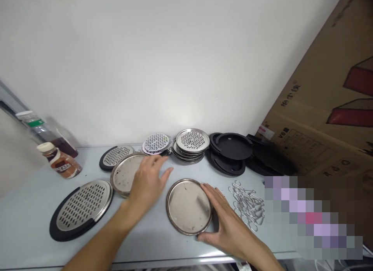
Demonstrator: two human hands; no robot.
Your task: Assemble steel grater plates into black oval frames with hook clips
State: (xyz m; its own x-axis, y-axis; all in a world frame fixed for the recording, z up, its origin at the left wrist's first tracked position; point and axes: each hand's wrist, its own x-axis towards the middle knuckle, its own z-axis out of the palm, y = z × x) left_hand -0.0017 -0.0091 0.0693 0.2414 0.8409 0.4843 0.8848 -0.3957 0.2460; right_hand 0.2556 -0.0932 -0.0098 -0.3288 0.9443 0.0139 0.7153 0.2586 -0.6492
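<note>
A round metal plate with a raised rim [189, 208] lies on the table in front of me. My right hand [220, 218] grips its right edge, thumb at the lower rim and fingers at the upper right. My left hand [150, 177] is over the right side of another stack of rimmed metal plates [126, 173], fingers stretched and thumb apart, holding nothing. Left of that stack is a grater disc with a black rim [83, 208], its edge close to the stack. Right of my right hand is a pile of bent wire pieces with loops [247, 205].
Along the wall stand a smaller black-rimmed grater [116, 156], perforated grater discs [157, 142], a stack of metal grater discs [192, 140] and black round trays [233, 146]. Two bottles [61, 160] are at left. A big cardboard box [317, 119] borders the right.
</note>
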